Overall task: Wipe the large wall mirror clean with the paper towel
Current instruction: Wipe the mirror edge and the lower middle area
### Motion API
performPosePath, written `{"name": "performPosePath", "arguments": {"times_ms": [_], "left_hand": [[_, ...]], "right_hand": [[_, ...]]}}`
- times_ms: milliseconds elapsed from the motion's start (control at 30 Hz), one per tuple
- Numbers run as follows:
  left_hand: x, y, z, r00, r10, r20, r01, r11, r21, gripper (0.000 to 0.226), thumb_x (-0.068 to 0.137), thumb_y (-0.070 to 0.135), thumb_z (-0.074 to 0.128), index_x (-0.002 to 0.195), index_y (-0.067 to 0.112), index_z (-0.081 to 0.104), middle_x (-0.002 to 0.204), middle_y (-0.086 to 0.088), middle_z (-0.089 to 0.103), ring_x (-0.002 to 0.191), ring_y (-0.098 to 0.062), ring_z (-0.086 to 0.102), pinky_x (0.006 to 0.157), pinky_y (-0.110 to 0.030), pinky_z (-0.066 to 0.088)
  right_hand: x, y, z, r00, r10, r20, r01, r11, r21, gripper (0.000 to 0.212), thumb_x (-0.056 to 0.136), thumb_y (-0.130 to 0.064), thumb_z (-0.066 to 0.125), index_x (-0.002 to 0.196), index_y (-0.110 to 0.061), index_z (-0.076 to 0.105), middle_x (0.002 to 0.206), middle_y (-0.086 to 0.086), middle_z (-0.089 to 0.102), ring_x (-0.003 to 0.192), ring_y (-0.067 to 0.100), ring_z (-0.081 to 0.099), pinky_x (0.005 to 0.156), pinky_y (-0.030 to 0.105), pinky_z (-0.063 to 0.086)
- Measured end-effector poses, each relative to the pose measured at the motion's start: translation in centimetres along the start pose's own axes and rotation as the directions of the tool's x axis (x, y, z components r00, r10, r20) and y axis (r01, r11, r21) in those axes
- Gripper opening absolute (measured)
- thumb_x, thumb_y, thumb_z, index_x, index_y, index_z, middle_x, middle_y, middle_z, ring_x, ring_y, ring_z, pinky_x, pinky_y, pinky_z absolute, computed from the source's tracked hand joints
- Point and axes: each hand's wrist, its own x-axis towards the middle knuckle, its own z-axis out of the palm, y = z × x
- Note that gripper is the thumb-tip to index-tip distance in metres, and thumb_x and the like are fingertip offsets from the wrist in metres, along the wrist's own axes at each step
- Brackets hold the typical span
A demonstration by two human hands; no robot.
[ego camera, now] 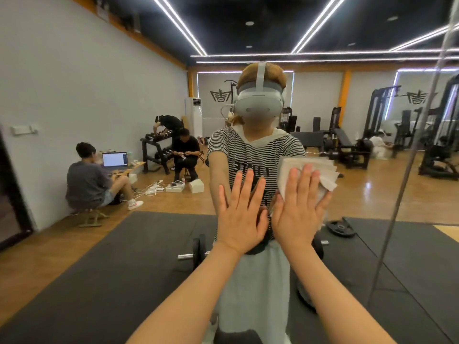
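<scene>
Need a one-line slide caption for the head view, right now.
Right hand presses a folded paper towel flat against the wall mirror; left hand rests open on the glass beside it.

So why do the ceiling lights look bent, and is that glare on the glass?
Head view: the wide-angle lens bows the ceiling light strips near the edges; the floor reflected in the mirror shows soft sheen, no harsh glare; both hands and the paper towel are sharp.

Your floor [372, 194] is wood, with a black mat [111, 269] laid on it; a dumbbell [198, 249] and weight plate [341, 228] rest on that mat.
</scene>
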Motion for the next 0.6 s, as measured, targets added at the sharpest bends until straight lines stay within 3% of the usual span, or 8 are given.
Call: {"name": "performPosePath", "arguments": {"times_ms": [167, 267, 333, 433, 533, 600], "left_hand": [[-1.0, -1.3, -2.8, 0.996, 0.033, 0.082, -0.026, 0.996, -0.088, 0.077, 0.082, 0.025, 0.046, 0.153, 0.017, 0.017, 0.160, -0.010, 0.013, 0.150, -0.025, 0.004, 0.119, -0.046, -0.009], [-3.2, -5.3, -4.1, 0.993, 0.003, 0.115, 0.003, 0.999, -0.054, 0.075, 0.082, 0.025, 0.043, 0.152, 0.018, 0.018, 0.158, -0.011, 0.013, 0.150, -0.023, -0.003, 0.120, -0.044, -0.009], [-4.4, -8.7, -4.8, 0.990, -0.028, 0.136, 0.026, 1.000, 0.016, 0.077, 0.083, 0.028, 0.040, 0.155, 0.020, 0.012, 0.159, -0.011, 0.012, 0.149, -0.027, 0.001, 0.119, -0.045, -0.008], [-5.0, -14.1, -5.5, 0.993, -0.052, 0.102, 0.046, 0.997, 0.064, 0.074, 0.084, 0.030, 0.038, 0.153, 0.014, 0.016, 0.157, -0.014, 0.013, 0.145, -0.033, 0.009, 0.117, -0.048, -0.004], [-4.6, -18.5, -5.5, 0.981, -0.191, 0.034, 0.190, 0.981, 0.029, 0.070, 0.087, 0.031, 0.036, 0.152, 0.012, 0.016, 0.156, -0.015, 0.009, 0.147, -0.032, 0.002, 0.116, -0.052, -0.005], [-4.4, -19.8, -5.1, 0.980, -0.201, 0.003, 0.200, 0.979, 0.032, 0.069, 0.089, 0.032, 0.035, 0.152, 0.011, 0.014, 0.156, -0.017, 0.009, 0.148, -0.028, -0.004, 0.115, -0.055, -0.004]], "right_hand": [[0.0, -0.1, -0.2, 1.000, -0.007, 0.005, 0.007, 1.000, -0.011, 0.057, 0.103, -0.035, 0.014, 0.155, -0.019, -0.004, 0.163, 0.002, -0.012, 0.149, 0.017, -0.011, 0.117, 0.045, -0.012], [0.1, -0.3, -0.6, 1.000, 0.023, 0.011, -0.023, 1.000, 0.003, 0.062, 0.097, -0.030, 0.029, 0.154, -0.011, 0.012, 0.157, 0.017, 0.017, 0.149, 0.018, -0.008, 0.117, 0.043, -0.011], [0.3, -0.6, -0.9, 1.000, 0.028, 0.014, -0.028, 0.999, 0.015, 0.059, 0.094, -0.027, 0.033, 0.148, -0.005, 0.024, 0.151, 0.024, 0.030, 0.148, 0.028, 0.006, 0.117, 0.041, -0.013], [0.5, -0.8, -1.4, 0.998, 0.056, 0.043, -0.057, 0.998, 0.041, 0.057, 0.094, -0.026, 0.034, 0.147, -0.005, 0.026, 0.151, 0.026, 0.030, 0.142, 0.034, 0.015, 0.117, 0.039, -0.011], [0.5, -0.7, -1.6, 0.992, 0.097, 0.075, -0.104, 0.989, 0.102, 0.056, 0.096, -0.024, 0.032, 0.149, -0.011, 0.022, 0.153, 0.024, 0.027, 0.143, 0.031, 0.013, 0.115, 0.047, 0.000], [0.5, -0.6, -1.6, 0.991, 0.105, 0.076, -0.112, 0.989, 0.093, 0.056, 0.095, -0.024, 0.031, 0.149, -0.012, 0.021, 0.153, 0.024, 0.028, 0.143, 0.031, 0.013, 0.115, 0.047, 0.001]]}}
